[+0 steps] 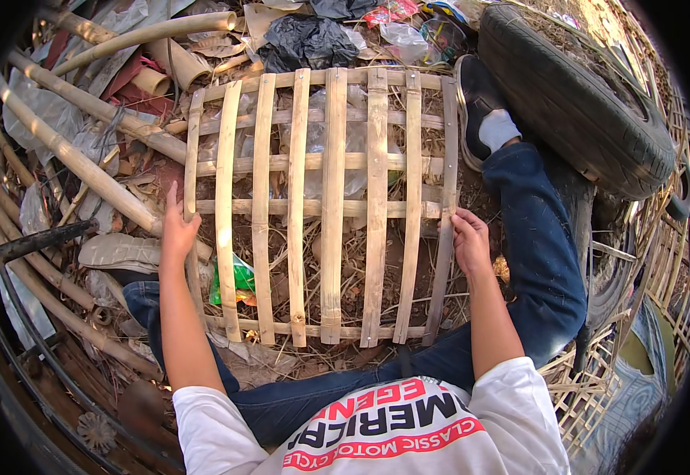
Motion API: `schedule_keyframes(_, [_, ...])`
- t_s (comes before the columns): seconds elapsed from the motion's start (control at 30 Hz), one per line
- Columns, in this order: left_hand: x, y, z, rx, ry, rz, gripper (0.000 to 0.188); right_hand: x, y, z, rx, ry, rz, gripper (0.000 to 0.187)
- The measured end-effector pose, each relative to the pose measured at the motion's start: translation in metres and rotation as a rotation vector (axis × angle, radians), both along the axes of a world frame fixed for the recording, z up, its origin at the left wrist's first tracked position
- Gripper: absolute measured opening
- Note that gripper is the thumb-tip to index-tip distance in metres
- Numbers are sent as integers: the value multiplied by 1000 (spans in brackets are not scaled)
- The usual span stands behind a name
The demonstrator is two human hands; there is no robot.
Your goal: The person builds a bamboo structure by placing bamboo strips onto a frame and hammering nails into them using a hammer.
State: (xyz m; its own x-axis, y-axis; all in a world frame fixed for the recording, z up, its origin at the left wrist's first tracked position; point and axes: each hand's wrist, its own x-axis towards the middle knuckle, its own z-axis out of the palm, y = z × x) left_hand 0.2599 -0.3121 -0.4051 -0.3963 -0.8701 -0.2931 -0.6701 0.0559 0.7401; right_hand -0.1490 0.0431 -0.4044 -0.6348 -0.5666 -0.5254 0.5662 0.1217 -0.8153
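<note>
A bamboo lattice panel (333,206) lies between my legs, its several upright slats crossing horizontal strips, with small nail heads at some crossings. At its left edge my left hand (177,231) holds the outer slat, thumb on the slat and index finger pointing up along it. Opposite, my right hand (468,239) pinches the right outer slat between thumb and bent fingers. That slat looks greyer than the rest. Part of each hand's grip is hidden behind the panel.
Bamboo poles (95,170) lie at the left, near a black metal frame (32,249). A worn tyre (574,103) leans at the upper right beside my shoe (478,103). Black plastic (309,43) and other litter lie beyond the panel; a green wrapper (238,277) shows beneath it.
</note>
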Motion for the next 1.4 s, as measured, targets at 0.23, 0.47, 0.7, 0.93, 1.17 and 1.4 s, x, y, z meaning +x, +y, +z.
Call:
schedule_keyframes(0.23, [9, -3, -11, -38, 49, -49, 84, 0, 0, -3, 2, 18, -44, 22])
schedule_keyframes(0.47, [0, 0, -2, -65, -69, -15, 82, 0, -5, 4, 89, 47, -10, 20])
schedule_keyframes(0.7, [4, -3, -13, -117, -65, 45, 81, -4, -11, 18, 225, 94, 85, 20])
schedule_keyframes(0.93, [24, -8, -41, -165, -13, 86, 60, -5, -15, 20, 272, 133, 125, 23])
schedule_keyframes(1.17, [13, -4, -22, 7, 100, 113, 47, -5, -11, 17, 282, 125, 114, 27])
schedule_keyframes(1.4, [21, -3, -27, -23, 106, 140, 49, -4, -11, 10, 235, 174, 115, 32])
